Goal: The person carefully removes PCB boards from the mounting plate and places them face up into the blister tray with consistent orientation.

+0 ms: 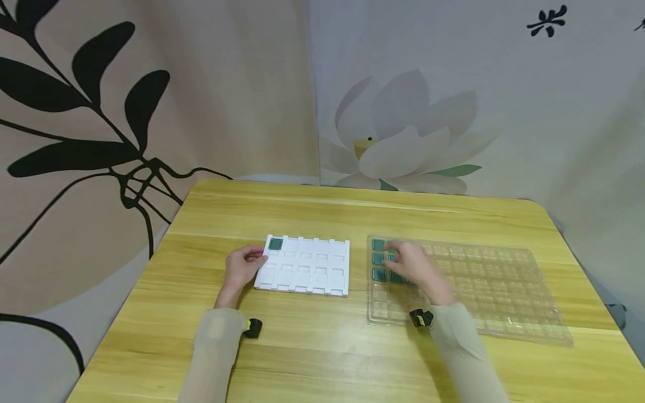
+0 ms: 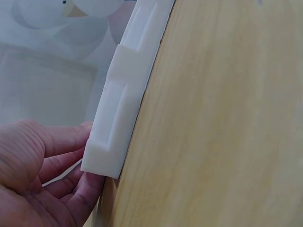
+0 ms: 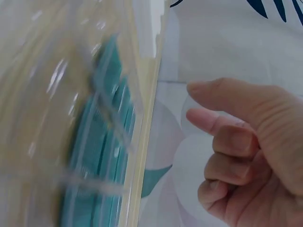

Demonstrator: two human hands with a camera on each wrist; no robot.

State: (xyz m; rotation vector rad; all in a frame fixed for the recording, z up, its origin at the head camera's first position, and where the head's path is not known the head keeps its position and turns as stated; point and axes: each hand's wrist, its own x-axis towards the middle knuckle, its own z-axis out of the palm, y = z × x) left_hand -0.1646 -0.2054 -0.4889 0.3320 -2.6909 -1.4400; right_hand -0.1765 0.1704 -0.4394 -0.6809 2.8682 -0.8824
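Observation:
A white tray [image 1: 312, 256] with rows of shallow pockets lies on the table, one dark green square piece [image 1: 275, 244] in its far-left pocket. My left hand [image 1: 243, 267] holds the tray's left edge; in the left wrist view, the thumb and fingers [image 2: 83, 196] meet its corner. Over the left part of a clear plastic tray [image 1: 494, 285] hovers my right hand [image 1: 413, 266], close to several green square pieces [image 1: 378, 259]. In the right wrist view, that hand's thumb and index finger [image 3: 203, 120] stand slightly apart with nothing between them. The hand hides some of the pieces.
Both trays lie on a wooden table [image 1: 322, 347], the white one left of the clear one with a strip of wood between. A printed curtain [image 1: 242, 89] hangs behind the table's far edge. Each wrist wears a small black camera [image 1: 253, 328].

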